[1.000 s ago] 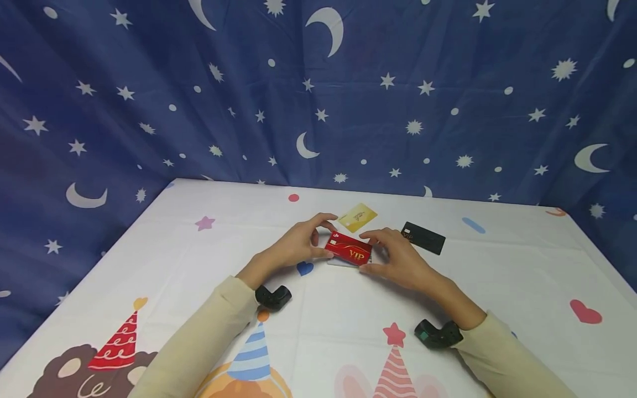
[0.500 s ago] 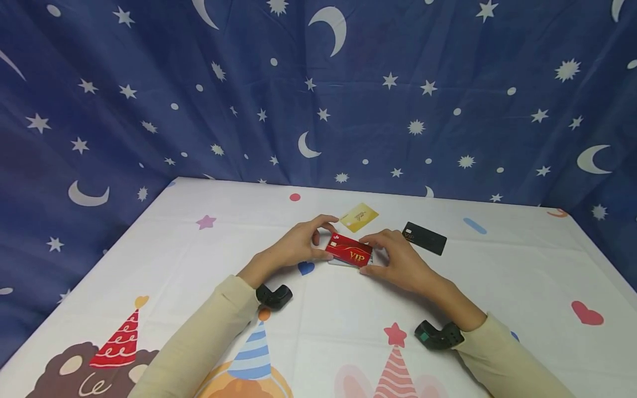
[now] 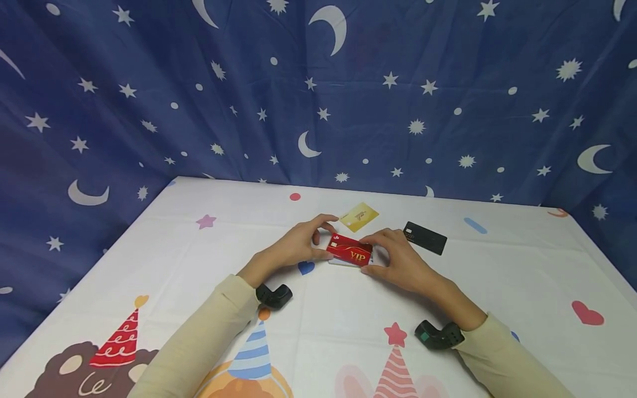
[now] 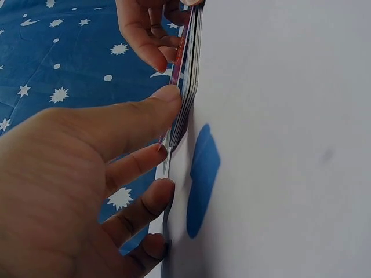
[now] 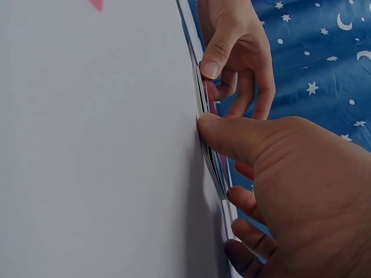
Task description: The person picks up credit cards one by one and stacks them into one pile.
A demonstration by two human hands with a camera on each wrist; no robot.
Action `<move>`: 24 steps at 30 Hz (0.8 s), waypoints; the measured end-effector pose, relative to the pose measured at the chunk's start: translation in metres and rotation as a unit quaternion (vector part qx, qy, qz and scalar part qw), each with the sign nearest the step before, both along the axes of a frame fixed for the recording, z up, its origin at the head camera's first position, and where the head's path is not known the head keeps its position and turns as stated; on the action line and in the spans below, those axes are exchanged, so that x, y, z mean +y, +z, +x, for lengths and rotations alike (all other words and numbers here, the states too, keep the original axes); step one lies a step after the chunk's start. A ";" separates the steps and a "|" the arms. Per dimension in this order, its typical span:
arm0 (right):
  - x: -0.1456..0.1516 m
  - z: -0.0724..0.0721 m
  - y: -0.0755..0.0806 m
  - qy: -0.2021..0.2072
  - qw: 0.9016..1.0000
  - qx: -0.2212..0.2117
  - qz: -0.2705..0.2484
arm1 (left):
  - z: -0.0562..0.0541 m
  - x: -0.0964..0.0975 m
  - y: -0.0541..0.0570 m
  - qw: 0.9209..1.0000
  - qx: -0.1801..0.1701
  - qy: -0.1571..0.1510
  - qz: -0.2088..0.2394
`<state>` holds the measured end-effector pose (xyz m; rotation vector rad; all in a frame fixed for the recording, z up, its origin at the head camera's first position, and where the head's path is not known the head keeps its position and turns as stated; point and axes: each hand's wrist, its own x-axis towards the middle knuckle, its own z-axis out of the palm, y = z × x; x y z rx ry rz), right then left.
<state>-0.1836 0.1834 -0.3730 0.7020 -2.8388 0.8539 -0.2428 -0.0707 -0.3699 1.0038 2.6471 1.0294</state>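
Observation:
A red card with gold "VIP" lettering point(image 3: 350, 250) lies on top of a stack of several cards, whose layered edges point(image 4: 189, 81) show in the left wrist view. At the card's left end, my left hand point(image 3: 297, 243) pinches it between thumb and fingers. My right hand point(image 3: 400, 260) holds the opposite end the same way, its thumb against the near edge of the stack point(image 5: 208, 153). A pale card edge point(image 3: 343, 263) peeks out below the red one. How the fingertips on the far side touch the stack is partly hidden.
A gold card point(image 3: 359, 216) lies just behind the hands. Beside my right hand is a black card point(image 3: 425, 238). The white tablecloth point(image 3: 239, 243) has printed party figures, and a blue curtain with moons and stars point(image 3: 318, 99) hangs behind the table.
The head view has shifted very slightly. Both hands keep their hold on the red card in nearly the same place.

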 end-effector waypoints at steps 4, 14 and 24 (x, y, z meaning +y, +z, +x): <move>0.001 -0.001 -0.002 -0.001 1.000 -0.007 0.002 | 0.001 0.000 0.001 1.000 -0.011 0.001 -0.002; 0.001 -0.002 -0.003 0.003 1.000 -0.016 -0.003 | 0.003 0.001 0.002 0.999 -0.029 -0.009 -0.010; 0.001 -0.002 -0.004 -0.004 1.000 -0.021 -0.008 | 0.004 0.002 0.000 1.000 -0.023 -0.003 -0.022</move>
